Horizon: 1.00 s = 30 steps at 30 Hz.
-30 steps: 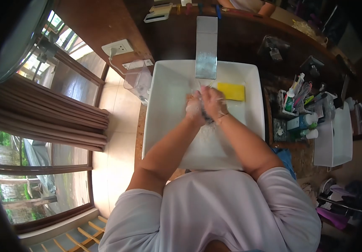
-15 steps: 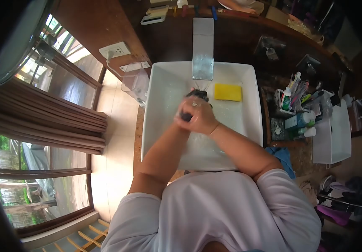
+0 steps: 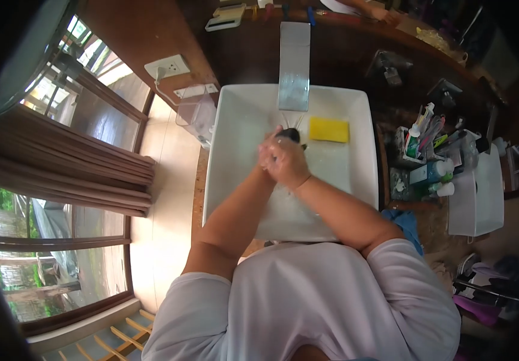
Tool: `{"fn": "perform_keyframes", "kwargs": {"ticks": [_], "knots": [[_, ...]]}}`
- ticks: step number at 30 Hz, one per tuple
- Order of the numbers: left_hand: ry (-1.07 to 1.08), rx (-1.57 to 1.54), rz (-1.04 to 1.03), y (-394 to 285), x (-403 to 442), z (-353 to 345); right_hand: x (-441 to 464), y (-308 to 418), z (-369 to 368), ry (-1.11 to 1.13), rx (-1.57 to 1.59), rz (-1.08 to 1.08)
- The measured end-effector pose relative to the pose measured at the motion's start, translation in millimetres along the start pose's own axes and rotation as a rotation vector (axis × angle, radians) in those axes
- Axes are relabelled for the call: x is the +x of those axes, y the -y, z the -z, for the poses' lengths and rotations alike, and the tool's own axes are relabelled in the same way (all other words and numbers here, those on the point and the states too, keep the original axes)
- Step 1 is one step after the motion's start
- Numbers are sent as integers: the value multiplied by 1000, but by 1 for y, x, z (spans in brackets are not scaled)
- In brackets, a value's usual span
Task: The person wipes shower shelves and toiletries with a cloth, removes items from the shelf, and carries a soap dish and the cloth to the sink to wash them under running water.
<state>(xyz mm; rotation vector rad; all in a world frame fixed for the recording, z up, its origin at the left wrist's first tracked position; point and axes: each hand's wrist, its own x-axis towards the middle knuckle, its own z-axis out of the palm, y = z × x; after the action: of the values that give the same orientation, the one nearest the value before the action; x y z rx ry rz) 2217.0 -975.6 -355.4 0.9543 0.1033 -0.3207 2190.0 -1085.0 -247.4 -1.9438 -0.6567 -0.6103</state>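
Over a white rectangular sink (image 3: pixel 363 180), my two hands are clasped together below the metal faucet (image 3: pixel 294 66), where water runs down. A dark, wet, crumpled thing that may be cloth (image 3: pixel 289 135) pokes out beyond the fingers; its kind cannot be made out. My right hand (image 3: pixel 291 161) lies on top, closed around it and over my left hand (image 3: pixel 265 154). Most of my left hand's fingers are hidden, but it also grips the dark thing. Just right of the hands, a yellow sponge (image 3: pixel 328 129) rests in the sink, touched by neither hand.
At the right, an organizer (image 3: pixel 413 153) holds tubes and brushes, with bottles (image 3: pixel 431 172) beside it. Farther right stands a white bin (image 3: pixel 476 198). A clear plastic container (image 3: pixel 197 117) is at the sink's left. Another hand (image 3: pixel 383 15) shows near the top edge.
The hands have shifted slightly and squeezed closer together. The dark thing now bulges out toward the faucet and no longer shows below the fingers. The sponge stays in place.
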Motion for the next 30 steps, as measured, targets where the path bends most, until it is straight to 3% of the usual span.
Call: {"fn": "perform_keyframes", "kwargs": {"ticks": [1, 2, 3, 4, 6, 7, 10, 11, 14, 15, 17, 19, 22, 23, 26, 27, 29, 30], "knots": [[-150, 103, 47, -21, -19, -32, -1, 2, -1, -1, -28, 118], [-296, 207, 84, -48, -34, -69, 0, -18, -4, -135, -51, 89], [-440, 312, 118, -62, -40, -86, 3, -33, 4, -41, -47, -177], [-396, 166, 100, -61, -35, -81, 7, -39, 14, 57, -43, -446], [-304, -123, 70, -66, -28, -72, 17, -34, 27, 192, 415, -775], [-310, -145, -74, -73, -40, -80, 24, -31, 33, 258, 647, -929], [-310, -200, -182, -69, -41, -83, 20, -46, 26, 245, 515, -846], [-327, -148, -144, -65, -42, -86, 16, -47, 23, 89, 752, -950], [-373, 19, -24, -58, -47, -102, 9, -33, 19, 119, 84, -698], [-242, -295, 158, -47, -37, -84, 8, -16, 14, 96, 2, -466], [17, 317, -485, 1, -4, -30, 6, -2, 10, 152, -44, -324], [-51, -511, 40, -12, -14, -37, 6, -5, 9, 124, -22, -244], [-452, 352, 162, -36, -18, -77, 5, -45, 16, 79, 8, -602], [-438, 315, 93, -21, -7, -61, 4, -50, 13, 92, -35, -658], [-477, 71, -2, -9, 0, -41, 5, -21, 8, 72, 44, -441], [-392, 146, -116, -6, 1, -35, 3, -11, 3, 90, 30, -238], [-227, 286, -348, 12, 5, -12, -1, -18, 1, 107, 0, -288], [-265, 159, -142, -18, -14, -42, -4, -20, -1, 116, -11, -317]]}}
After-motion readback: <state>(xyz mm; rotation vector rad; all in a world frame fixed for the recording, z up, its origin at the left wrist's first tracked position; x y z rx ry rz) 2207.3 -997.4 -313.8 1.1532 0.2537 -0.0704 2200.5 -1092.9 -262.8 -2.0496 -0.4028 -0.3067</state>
